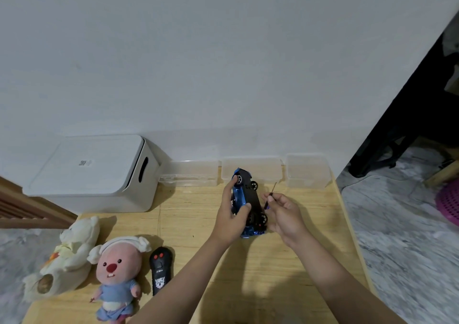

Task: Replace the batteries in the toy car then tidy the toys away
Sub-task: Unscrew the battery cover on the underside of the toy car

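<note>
Left hand (pixel 229 218) has its fingers (pixel 244 208) wrapped round the blue toy car (pixel 246 200), tipped on its side w/ the black underside facing right, held just above the wooden surface (pixel 285 269). Right hand (pixel 285 212) pinches a small screwdriver (pixel 270 195), tip up, right beside the car. Near left: black remote (pixel 160 270) (writing unreadable), pink plush (pixel 119 271), cream plush (pixel 68 256). Back by the white wall: white box (pixel 94 174), logo too blurry, plus 3 clear tubs (pixel 306 171).

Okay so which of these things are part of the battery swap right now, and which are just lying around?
In use: blue toy car, held by left hand; small screwdriver, pinched in right hand.

Lying about: black remote control, pink plush, cream plush, white storage box, three clear containers.
</note>
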Motion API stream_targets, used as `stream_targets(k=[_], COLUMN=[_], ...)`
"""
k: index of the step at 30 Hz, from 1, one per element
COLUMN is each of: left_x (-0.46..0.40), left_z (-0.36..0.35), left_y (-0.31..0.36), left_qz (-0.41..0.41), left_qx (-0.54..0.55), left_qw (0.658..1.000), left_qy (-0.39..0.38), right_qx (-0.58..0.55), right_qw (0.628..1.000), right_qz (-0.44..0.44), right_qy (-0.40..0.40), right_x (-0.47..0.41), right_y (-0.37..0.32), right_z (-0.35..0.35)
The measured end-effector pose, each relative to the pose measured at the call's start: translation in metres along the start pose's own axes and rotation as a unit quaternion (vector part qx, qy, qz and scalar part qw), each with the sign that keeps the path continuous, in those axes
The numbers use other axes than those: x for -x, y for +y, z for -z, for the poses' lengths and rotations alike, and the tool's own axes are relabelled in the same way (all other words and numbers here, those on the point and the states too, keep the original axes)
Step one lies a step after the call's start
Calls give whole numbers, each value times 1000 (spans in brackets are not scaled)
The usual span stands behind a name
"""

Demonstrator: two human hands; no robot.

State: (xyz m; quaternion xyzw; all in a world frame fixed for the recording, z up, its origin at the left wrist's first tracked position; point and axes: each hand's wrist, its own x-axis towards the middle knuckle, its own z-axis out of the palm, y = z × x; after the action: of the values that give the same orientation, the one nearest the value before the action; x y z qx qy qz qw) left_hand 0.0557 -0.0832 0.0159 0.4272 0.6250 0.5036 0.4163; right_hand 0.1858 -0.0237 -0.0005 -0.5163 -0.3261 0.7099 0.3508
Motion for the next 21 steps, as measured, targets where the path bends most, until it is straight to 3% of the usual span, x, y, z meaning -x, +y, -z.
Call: stream_targets(k=[6,17,21], left_x=[-2,-13,-13], left_z=[3,21,25], left_y=[5,9,12], left_qz=[15,-52,-30], left_qx=[-4,-196,-195], left_qw=[1000,975,977], left_qy=[-4,-87,-82], right_qx=[72,103,100], right_qw=[996,986,983], right_qz=[53,128,152], right_qy=[-23,-3,-7], right_x=[7,8,11], right_y=[-3,-12,-13], right_z=[-10,-13,-15])
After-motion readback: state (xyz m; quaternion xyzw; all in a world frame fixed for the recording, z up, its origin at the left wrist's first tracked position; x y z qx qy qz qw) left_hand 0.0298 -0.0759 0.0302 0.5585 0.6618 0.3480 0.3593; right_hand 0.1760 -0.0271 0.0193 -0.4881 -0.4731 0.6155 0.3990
